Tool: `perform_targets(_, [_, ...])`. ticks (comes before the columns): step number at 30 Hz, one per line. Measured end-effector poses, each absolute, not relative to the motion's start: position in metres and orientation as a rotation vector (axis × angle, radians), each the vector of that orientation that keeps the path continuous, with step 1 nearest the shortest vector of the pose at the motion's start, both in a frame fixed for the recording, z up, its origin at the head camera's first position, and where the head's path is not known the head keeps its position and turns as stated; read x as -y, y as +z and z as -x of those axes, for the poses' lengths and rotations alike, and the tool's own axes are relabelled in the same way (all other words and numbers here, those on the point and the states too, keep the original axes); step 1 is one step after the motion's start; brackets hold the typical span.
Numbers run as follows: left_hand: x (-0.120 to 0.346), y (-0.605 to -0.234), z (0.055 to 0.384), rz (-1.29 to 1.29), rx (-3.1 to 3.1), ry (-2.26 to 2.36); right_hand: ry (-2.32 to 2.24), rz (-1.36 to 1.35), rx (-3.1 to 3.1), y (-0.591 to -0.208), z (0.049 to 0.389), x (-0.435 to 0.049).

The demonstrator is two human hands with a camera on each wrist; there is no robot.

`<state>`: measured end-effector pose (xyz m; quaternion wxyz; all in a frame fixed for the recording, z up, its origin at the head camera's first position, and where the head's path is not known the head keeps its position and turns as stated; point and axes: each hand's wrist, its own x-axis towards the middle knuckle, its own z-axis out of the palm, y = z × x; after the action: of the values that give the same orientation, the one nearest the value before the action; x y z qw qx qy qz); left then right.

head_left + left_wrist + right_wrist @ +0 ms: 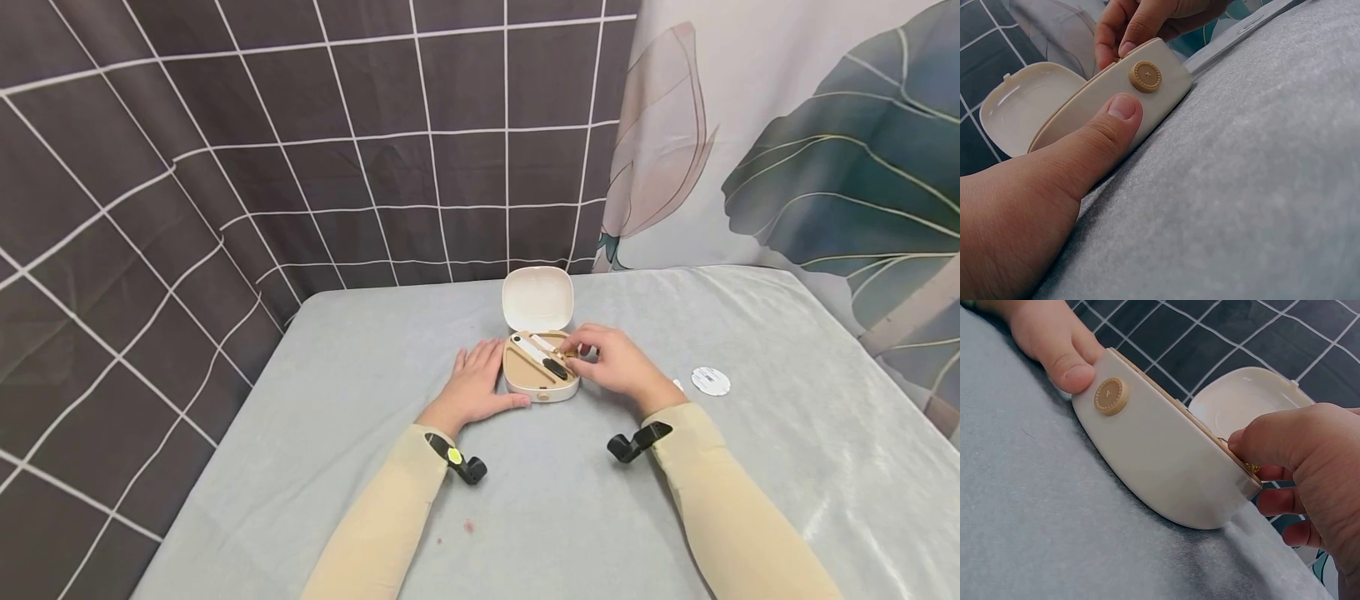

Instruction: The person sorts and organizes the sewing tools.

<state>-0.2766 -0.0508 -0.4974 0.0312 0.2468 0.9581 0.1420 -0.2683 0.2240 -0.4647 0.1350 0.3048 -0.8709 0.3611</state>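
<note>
A small cream case (pixel 542 393) with a tan tray insert (pixel 525 367) sits on the cloth, its lid (pixel 537 298) raised at the back. In the tray lie a white-and-black slim tool (pixel 531 348) and a shorter white piece (pixel 543 342). My left hand (pixel 474 390) steadies the case's left side with fingers extended, its thumb along the front near the round tan button (pixel 1145 76). At the tray's right edge my right hand (pixel 611 358) pinches a small gold item (pixel 1252 467), mostly hidden by the thumb and fingers.
A white printed disc (pixel 711 381) lies on the grey cloth (pixel 570 517) to the right of my right hand, with a small white piece (pixel 678 384) close to that wrist. Behind the table hang a dark grid-patterned curtain (pixel 375 150) and a leaf-patterned one (pixel 750 150).
</note>
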Motion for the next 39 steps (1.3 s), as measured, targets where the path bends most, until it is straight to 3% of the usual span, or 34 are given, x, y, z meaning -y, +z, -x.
perform_targets(39, [0.0508, -0.4954, 0.2761, -0.763, -2.945, 0.45, 1.066, -0.84, 2.586, -0.4698, 0.2689, -0.2244])
